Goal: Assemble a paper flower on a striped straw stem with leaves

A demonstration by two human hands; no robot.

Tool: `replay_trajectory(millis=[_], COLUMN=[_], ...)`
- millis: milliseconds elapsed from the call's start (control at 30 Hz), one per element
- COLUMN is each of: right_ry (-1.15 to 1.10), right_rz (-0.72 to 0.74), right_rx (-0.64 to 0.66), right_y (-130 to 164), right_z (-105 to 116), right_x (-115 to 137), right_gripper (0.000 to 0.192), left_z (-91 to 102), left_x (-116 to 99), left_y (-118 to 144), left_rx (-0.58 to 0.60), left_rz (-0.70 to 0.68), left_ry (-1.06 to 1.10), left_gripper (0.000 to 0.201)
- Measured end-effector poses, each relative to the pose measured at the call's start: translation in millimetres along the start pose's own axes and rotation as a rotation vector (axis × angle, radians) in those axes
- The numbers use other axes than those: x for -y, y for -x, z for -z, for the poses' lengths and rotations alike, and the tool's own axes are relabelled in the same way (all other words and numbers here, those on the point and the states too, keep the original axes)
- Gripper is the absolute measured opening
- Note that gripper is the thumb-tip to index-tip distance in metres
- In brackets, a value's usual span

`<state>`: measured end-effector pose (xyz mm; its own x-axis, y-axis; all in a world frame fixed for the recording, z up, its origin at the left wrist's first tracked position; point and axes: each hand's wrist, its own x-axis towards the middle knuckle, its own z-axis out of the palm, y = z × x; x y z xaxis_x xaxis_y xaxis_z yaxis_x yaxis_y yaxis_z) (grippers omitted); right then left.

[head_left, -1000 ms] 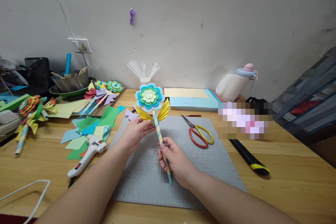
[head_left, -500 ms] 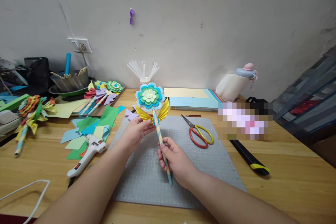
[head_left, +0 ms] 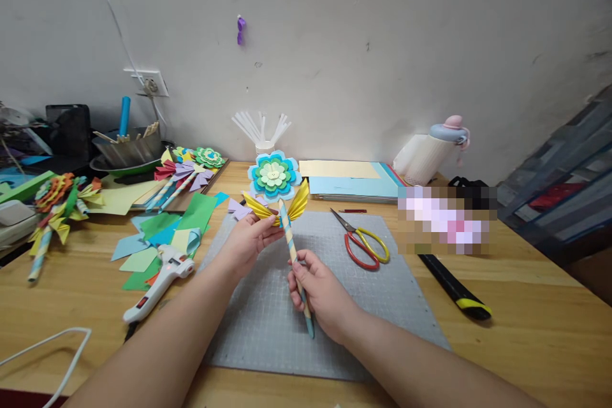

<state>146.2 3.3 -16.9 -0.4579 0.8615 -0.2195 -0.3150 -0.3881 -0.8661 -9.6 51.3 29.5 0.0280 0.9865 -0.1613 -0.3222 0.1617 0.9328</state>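
I hold a paper flower up over the grey cutting mat (head_left: 363, 306). Its layered blue and green bloom (head_left: 273, 176) tops a striped rolled-paper stem (head_left: 288, 237). My right hand (head_left: 320, 290) grips the lower part of the stem. My left hand (head_left: 248, 239) pinches the yellow pleated paper leaves (head_left: 277, 207) against the stem just under the bloom.
A white glue gun (head_left: 157, 280) lies left of the mat beside loose paper scraps (head_left: 162, 229). Red and yellow scissors (head_left: 363, 242) rest on the mat's right side, a black and yellow cutter (head_left: 454, 287) beyond. Finished paper flowers (head_left: 186, 172) and another (head_left: 55, 207) lie at left; paper sheets (head_left: 349, 182) at back.
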Motion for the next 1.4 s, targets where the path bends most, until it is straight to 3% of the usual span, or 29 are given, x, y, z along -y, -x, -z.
replay_trajectory(millis=[1000, 1400], right_ry=[-0.012, 0.012], right_rz=[0.001, 0.077], right_rx=[0.011, 0.049], right_y=[-1.3, 4.6], right_z=[1.7, -4.1], right_x=[-1.7, 6.0], right_gripper=[0.040, 0.038], left_z=[2.4, -9.4], left_x=[1.5, -1.5], left_y=[0.1, 9.1], left_rx=[0.021, 0.129], left_rz=[-0.035, -0.109], left_ry=[-0.033, 0.028], left_gripper=[0.023, 0.028])
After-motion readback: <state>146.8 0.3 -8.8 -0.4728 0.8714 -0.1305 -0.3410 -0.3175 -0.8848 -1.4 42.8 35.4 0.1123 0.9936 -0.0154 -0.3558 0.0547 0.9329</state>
